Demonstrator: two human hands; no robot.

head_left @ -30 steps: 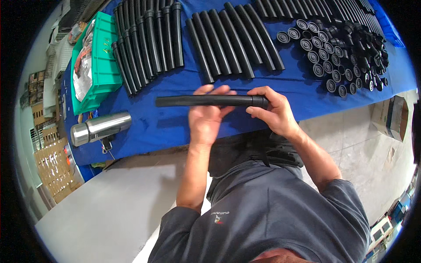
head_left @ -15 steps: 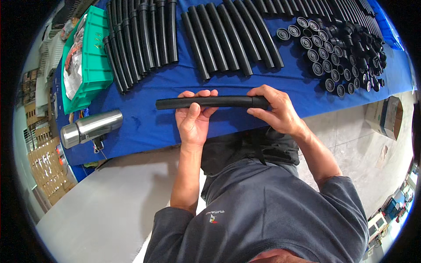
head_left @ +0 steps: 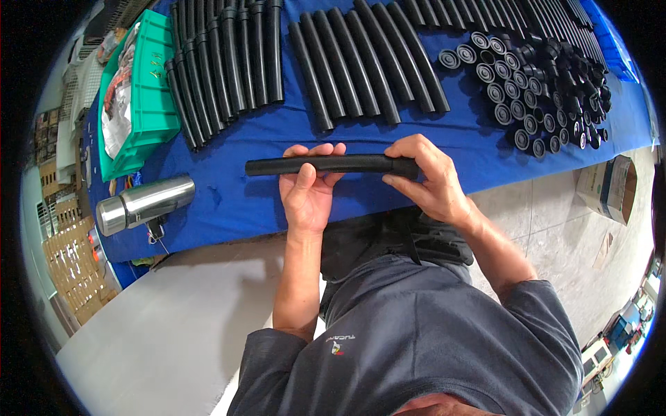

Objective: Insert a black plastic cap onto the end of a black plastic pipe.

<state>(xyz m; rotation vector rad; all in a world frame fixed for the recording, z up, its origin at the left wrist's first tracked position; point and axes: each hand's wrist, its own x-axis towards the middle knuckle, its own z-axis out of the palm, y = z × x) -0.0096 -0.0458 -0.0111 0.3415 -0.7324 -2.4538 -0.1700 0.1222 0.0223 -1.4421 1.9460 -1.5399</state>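
Note:
A slightly bent black tube [head_left: 347, 163] lies level across both my hands, just above the table's near edge. My left hand [head_left: 305, 201] is palm up, its thumb in front and its fingers behind the tube, closed on the middle part. At the tube's right end, my right hand [head_left: 437, 180] grips a short black end fitting [head_left: 402, 168] between thumb and fingers. The fitting sits against the tube's end, and my fingers partly cover it. How deep the tube goes into it cannot be seen.
Black tubes with collars [head_left: 229, 62] and plain black tubes [head_left: 347, 62] lie in rows on the blue-covered table [head_left: 222, 201]. Many black round fittings [head_left: 513, 90] are spread at the right. A green crate [head_left: 152, 90] and steel flask [head_left: 156, 201] stand left; a cardboard box [head_left: 610, 187] is right.
My right hand has shifted slightly left with the fitting, toward my left hand. My left hand and the tube's left end have hardly moved.

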